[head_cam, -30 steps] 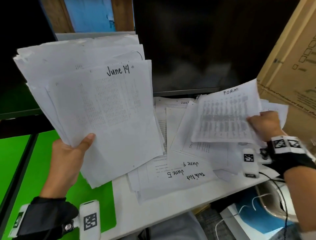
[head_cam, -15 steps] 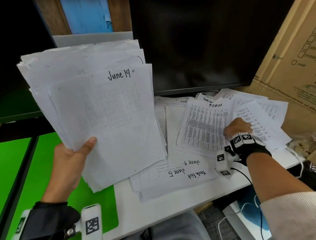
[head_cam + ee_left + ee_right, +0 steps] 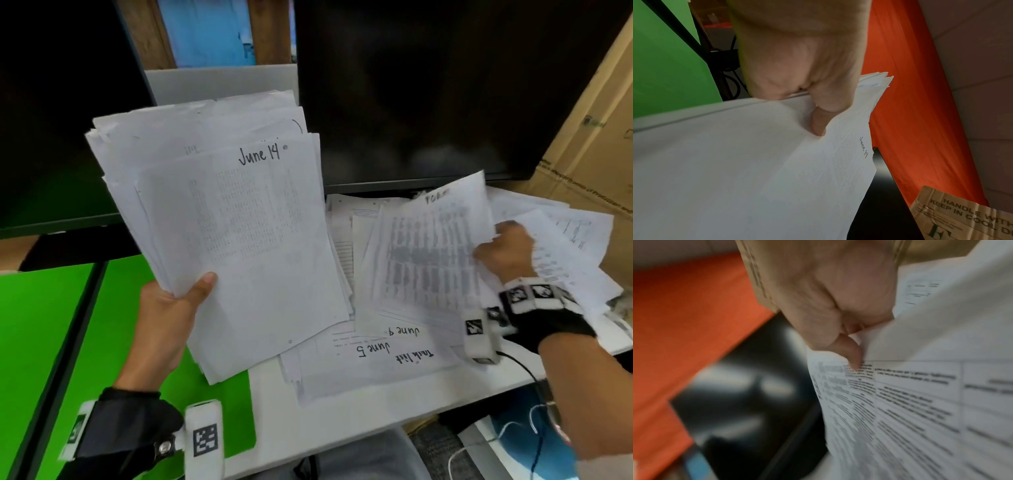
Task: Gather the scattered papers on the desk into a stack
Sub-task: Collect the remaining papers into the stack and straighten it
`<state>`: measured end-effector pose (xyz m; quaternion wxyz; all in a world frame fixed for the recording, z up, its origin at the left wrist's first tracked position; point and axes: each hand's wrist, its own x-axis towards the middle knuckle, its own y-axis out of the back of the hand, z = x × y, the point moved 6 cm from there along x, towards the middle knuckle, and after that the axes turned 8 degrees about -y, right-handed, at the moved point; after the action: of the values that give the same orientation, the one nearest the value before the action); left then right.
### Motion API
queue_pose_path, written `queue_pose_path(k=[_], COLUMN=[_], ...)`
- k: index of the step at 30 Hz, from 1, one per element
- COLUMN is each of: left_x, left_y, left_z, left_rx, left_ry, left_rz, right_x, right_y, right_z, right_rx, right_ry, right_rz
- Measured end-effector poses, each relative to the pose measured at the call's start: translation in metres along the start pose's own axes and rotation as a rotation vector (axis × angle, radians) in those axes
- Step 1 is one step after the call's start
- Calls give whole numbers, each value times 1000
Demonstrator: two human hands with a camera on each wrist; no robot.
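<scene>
My left hand [image 3: 171,308] grips a thick stack of papers [image 3: 233,222] held up over the desk's left side, thumb [image 3: 818,123] pressed on the top sheet marked "June 14" [image 3: 838,162]. My right hand [image 3: 507,253] pinches a printed form sheet [image 3: 428,253] at its right edge and holds it lifted and tilted above the desk; the thumb [image 3: 851,352] lies on the printed face [image 3: 920,410]. More loose papers [image 3: 376,359] lie spread on the white desk [image 3: 342,428], some marked "June 5", "June 9" and "Task list".
A dark monitor [image 3: 445,85] stands behind the papers. A large cardboard box [image 3: 589,144] leans at the right. A green surface [image 3: 41,325] lies left of the desk. Cables and a blue object [image 3: 524,435] sit below the desk's right edge.
My right hand has taken hold of the form sheet and raised it off the pile, moving right. The left hand keeps its stack held up, nearly unmoved.
</scene>
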<state>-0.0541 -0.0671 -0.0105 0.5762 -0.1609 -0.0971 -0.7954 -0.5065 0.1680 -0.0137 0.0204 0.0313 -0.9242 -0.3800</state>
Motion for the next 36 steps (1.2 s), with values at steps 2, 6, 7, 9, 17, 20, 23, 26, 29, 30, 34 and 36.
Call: queue_pose_path(k=[2, 6, 7, 9, 17, 20, 23, 26, 29, 30, 34, 36], left_x=[0, 1, 1, 0, -14, -22, -14, -15, -11, -10, -6, 2], left_y=[5, 5, 5, 4, -8, 1, 4, 15, 17, 18, 20, 27], left_z=[0, 1, 3, 3, 31, 33, 40, 32, 37, 39, 58, 65], left_rx=[0, -2, -6, 0, -22, -138, -145, -191, -181, -219, -357, -122], left_ry=[26, 59, 56, 65, 145, 164, 70, 113, 156, 199, 186, 14], left_rz=[11, 9, 2, -1, -95, -152, -293, -368, -269, -246, -235, -122], right_x=[-14, -38, -41, 9, -187, -200, -211, -217, -223, -223, -233, -247], right_y=[18, 65, 73, 58, 16, -39, -68, -85, -93, -90, -66, -52], right_z=[-12, -34, -45, -40, -149, -158, -157, -154, -154, -157, -174, -184], right_rx=[89, 160, 189, 277, 716, 616, 573, 532, 624, 659, 731, 790], right_ry=[152, 455, 536, 561, 515, 486, 477, 488, 422, 427, 553, 659], right_rz=[-93, -266, -316, -528, -1038, -969, -974, -1006, -1002, -921, -621, -602])
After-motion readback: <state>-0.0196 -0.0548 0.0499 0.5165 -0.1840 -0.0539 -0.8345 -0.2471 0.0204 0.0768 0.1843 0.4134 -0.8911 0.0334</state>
